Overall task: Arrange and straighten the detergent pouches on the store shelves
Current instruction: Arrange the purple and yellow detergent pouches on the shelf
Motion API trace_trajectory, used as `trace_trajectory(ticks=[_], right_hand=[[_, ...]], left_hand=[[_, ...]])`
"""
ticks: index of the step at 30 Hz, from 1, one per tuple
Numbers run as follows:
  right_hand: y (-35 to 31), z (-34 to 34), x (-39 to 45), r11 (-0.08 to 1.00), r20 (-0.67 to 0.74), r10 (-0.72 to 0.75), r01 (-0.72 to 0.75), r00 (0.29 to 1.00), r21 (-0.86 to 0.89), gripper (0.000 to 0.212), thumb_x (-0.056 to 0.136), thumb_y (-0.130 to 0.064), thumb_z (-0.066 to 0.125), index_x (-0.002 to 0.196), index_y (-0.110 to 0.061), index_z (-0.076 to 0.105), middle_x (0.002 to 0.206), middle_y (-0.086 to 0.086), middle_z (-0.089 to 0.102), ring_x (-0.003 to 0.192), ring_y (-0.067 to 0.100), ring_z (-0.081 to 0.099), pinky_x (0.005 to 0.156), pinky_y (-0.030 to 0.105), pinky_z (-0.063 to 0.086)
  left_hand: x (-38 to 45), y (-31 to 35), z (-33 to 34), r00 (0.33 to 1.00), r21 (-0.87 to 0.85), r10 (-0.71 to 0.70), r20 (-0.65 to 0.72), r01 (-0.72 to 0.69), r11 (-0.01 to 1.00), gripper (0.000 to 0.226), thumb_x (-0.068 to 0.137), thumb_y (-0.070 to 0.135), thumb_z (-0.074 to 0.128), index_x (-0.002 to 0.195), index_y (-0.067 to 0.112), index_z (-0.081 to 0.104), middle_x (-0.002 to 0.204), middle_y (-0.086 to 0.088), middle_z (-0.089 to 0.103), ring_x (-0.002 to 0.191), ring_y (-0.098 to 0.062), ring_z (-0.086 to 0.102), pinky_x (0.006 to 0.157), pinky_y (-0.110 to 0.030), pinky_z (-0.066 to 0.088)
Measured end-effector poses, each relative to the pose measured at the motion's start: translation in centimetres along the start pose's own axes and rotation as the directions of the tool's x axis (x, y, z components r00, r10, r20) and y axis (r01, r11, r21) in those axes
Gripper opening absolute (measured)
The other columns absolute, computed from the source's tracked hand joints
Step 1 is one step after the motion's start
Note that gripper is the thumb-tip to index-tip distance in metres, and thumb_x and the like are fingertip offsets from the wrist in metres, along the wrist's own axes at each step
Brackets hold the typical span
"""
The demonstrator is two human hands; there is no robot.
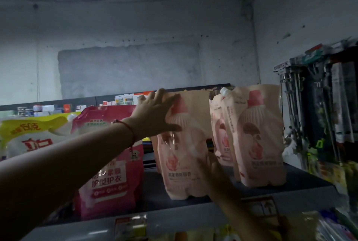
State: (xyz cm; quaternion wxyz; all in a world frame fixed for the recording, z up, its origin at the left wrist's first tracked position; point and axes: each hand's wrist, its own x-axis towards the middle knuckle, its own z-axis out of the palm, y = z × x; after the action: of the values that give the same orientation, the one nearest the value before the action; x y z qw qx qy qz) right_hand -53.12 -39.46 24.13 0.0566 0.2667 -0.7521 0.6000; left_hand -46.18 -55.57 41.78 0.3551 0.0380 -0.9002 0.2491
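Spanning the view, the dark shelf (302, 175) carries the pale pink pouch (182, 149) between both hands. Left hand (155, 114) lies spread flat against its upper left; right hand (211, 171) blurs at its lower right edge, its grip impossible to tell. Best to press evenly, square the base, align with the neighbouring pouch (257, 136) right of both.

On the shelf (302, 180), three pouches (257, 136) stand right of two larger bags (108, 165), hanging goods (317, 109) farther right
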Motion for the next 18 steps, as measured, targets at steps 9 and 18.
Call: trace_trajectory(ticks=[9,18], right_hand=[[1.6,0.3,1.1,0.989,-0.224,-0.02,-0.014,0.974,-0.149,0.011,0.098,-0.023,0.05,0.089,-0.02,0.056,0.09,0.002,0.063,0.087,0.019,0.06,0.078,0.034,0.05],[1.8,0.7,1.1,0.968,-0.288,-0.098,0.023,0.953,-0.251,0.011,0.097,-0.015,0.047,0.092,-0.014,0.057,0.087,0.004,0.061,0.084,0.017,0.06,0.073,0.026,0.049]], left_hand=[[2.5,-2.9,-1.1,0.991,-0.202,-0.111,-0.078,0.093,0.975,0.028,0.104,0.036,0.046,0.122,0.023,0.064,0.117,-0.002,0.068,0.103,-0.023,0.063,0.092,-0.04,0.043],[4.9,-4.1,0.1,0.974,-0.344,-0.226,-0.036,0.2,0.918,0.02,0.1,0.023,0.056,0.104,0.015,0.074,0.105,-0.006,0.073,0.086,-0.021,0.063,0.076,-0.032,0.051]])
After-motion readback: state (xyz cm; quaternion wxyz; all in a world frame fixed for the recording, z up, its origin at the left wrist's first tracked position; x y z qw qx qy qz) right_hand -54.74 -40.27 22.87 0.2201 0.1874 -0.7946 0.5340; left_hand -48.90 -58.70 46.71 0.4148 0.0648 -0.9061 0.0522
